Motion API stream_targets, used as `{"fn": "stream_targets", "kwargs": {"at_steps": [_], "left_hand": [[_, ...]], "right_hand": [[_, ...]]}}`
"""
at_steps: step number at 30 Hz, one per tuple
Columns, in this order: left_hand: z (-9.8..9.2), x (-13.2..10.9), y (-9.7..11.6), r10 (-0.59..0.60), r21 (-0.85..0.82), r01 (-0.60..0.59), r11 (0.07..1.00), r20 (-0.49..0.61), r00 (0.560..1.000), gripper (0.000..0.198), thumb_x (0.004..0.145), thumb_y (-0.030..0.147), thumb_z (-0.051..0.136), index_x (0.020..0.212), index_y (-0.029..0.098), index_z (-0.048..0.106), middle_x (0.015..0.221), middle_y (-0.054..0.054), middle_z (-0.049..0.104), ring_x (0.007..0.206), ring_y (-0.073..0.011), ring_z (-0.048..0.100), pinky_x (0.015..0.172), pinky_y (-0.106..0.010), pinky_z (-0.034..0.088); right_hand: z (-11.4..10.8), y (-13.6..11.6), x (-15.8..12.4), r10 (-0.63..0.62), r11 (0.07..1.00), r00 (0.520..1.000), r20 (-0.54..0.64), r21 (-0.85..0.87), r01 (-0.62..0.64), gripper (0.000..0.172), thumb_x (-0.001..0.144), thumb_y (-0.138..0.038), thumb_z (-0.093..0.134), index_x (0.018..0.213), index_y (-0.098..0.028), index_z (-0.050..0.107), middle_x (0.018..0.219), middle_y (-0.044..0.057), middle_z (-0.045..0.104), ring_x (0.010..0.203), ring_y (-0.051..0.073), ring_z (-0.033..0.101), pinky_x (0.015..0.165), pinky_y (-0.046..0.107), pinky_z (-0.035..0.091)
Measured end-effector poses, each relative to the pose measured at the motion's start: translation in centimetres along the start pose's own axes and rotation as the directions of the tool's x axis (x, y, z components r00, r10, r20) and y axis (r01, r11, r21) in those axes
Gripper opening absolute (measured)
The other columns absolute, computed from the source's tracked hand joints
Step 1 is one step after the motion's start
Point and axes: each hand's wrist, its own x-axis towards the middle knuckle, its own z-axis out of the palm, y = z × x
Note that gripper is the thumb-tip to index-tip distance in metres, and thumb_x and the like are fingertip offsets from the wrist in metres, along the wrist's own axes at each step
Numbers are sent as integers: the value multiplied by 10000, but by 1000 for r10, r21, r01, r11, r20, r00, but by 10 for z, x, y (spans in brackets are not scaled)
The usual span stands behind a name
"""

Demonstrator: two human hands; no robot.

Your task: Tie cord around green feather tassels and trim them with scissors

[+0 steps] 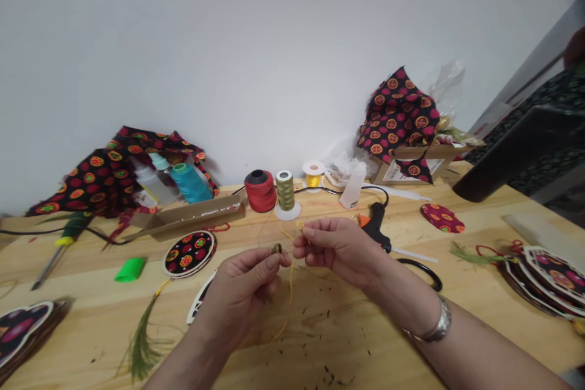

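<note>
Close together over the table's middle, both hands are closed in a pinch. My left hand (249,280) grips a small olive-green looped thread bundle (276,248), most of which its fingers hide. Between thumb and forefinger, my right hand (336,247) pinches a thin yellow cord (291,295); a small loop of it shows at the fingertips, and a length hangs down between the hands. Partly behind my left wrist lies a white-edged piece (201,298). Left of it are a round patterned fabric disc (190,254) and a green tassel (145,341) on a yellow cord.
Behind the hands stand a red thread spool (260,191), an olive thread spool (286,190) and a yellow cord spool (313,178). A black glue gun (377,225) lies right. A screwdriver (64,244) lies left, and stacked fabric pieces (548,280) lie at the right edge.
</note>
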Motion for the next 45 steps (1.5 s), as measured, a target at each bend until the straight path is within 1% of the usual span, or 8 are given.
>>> {"fn": "stream_targets", "kwargs": {"at_steps": [8,13,16,20,25,33,40,45], "left_hand": [[-1,0,0,1,-7,-1,1000,7,1000,153,630,254,768,668,111,733,583,-11,574,446,-35,325,425,-198,189],[-3,1,-2,-4,-20,4,1000,-1,1000,153,640,253,764,682,109,737,637,-26,610,451,-32,347,429,-192,207],[-1,3,-1,9,-27,-11,1000,-53,999,157,630,250,771,694,110,742,689,-41,637,462,-33,360,430,-187,226],[2,2,1,40,11,-38,999,-145,989,199,611,274,782,711,105,746,598,-13,600,456,-37,364,427,-180,239],[-1,2,0,61,39,-54,998,-210,976,213,622,293,773,713,103,746,540,12,540,455,-42,361,416,-178,230],[-2,4,-1,72,11,-71,997,-220,973,222,613,288,785,731,104,745,488,41,472,456,-42,349,415,-165,238],[0,4,0,40,-29,-47,998,-213,976,239,574,261,808,749,106,758,549,11,560,457,-35,356,409,-153,257],[-1,3,0,44,-24,-50,998,-212,976,241,556,279,813,724,113,765,487,31,514,448,-35,355,412,-151,248]], "right_hand": [[-3,3,2,31,999,998,52,16,-32,202,656,-260,756,707,-83,673,716,68,693,648,118,657,545,184,449],[-4,4,3,18,1000,999,38,15,-18,183,648,-254,757,692,-111,651,614,10,645,564,80,601,491,170,407],[-1,5,2,-37,994,999,-9,-107,36,204,651,-276,746,624,-117,622,534,-27,587,455,48,513,454,177,367],[7,5,-1,-134,943,990,-48,-313,112,228,669,-306,713,583,-125,603,492,-35,554,425,48,459,457,201,346],[9,8,-2,-140,925,989,-50,-363,113,226,673,-314,693,578,-135,595,511,-30,554,441,55,457,474,213,350],[8,20,2,-127,889,991,-28,-446,101,166,673,-289,653,650,-127,629,485,-46,513,425,57,434,450,207,337],[9,20,0,-117,834,993,33,-540,116,170,710,-260,606,597,-132,611,475,-42,496,437,54,408,450,200,301],[8,19,0,-95,796,995,31,-598,95,127,720,-225,602,647,-133,651,495,-40,516,456,59,417,458,198,298]]}}
